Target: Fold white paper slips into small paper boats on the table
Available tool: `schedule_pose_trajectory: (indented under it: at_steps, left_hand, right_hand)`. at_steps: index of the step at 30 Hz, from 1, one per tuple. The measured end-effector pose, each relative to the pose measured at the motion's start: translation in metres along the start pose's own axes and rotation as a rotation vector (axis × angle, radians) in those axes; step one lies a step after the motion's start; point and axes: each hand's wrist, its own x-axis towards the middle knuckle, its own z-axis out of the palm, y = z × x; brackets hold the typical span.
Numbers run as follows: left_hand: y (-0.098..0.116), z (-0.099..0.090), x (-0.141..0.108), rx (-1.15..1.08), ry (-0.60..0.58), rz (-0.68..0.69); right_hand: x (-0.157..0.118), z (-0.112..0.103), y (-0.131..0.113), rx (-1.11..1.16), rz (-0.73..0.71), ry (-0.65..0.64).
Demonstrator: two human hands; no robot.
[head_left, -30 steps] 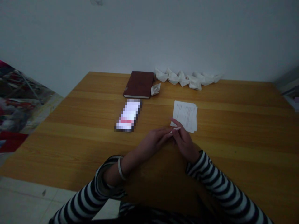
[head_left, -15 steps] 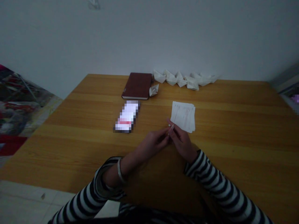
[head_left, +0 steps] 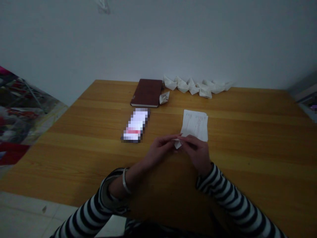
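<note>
Black-and-white stripes on both sleeves (head_left: 237, 196) up front, plus a pale bracelet (head_left: 124, 181) on the left wrist. The left hand (head_left: 158, 150) and right hand (head_left: 196, 152) meet over the table, fingertips of both pinched onto a small white paper (head_left: 177, 144), a pointed bit poking out below the fingers. It looks half-folded to me, but the fingers hide most of it, so I can't tell which crease it's on. Just past the right hand there's a stack of sheets (head_left: 195, 125), flat with faint print, so I'd call those the untouched part; no idea how many. A bit left is a phone (head_left: 136, 124), screen lit but pixelated, then a dark red notebook (head_left: 148, 92) with one loose folded piece (head_left: 164, 98) by its right edge. Further back sits a row of folded pieces (head_left: 182, 85), bunched so close I won't swear to a count, so I'd guess a decent share is done. All this is on a yellowish wood tabletop (head_left: 247, 132), grain running sideways. Off its left side there's blurry clutter (head_left: 15, 112), and behind everything a plain bluish-grey wall (head_left: 173, 36), pretty dim in there tbh.
</note>
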Motion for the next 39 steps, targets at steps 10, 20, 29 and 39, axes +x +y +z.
schedule_pose_trajectory:
  at_steps: [10,20,29,39]
  left_hand:
    - [0.003,-0.003,0.004,-0.097,0.068,-0.043]
    - [-0.002,-0.007,0.004,0.051,0.114,0.034]
    - [0.003,0.003,0.000,0.260,0.161,0.080]
    - [-0.003,-0.001,0.000,0.522,0.260,0.175]
  right_hand:
    - [0.004,-0.003,-0.002,0.009,0.004,-0.112]
    - [0.005,-0.004,-0.006,0.035,0.076,-0.089]
    - [0.004,-0.001,0.003,-0.133,0.088,0.027]
    - [-0.002,0.004,-0.004,-0.045,0.139,-0.052]
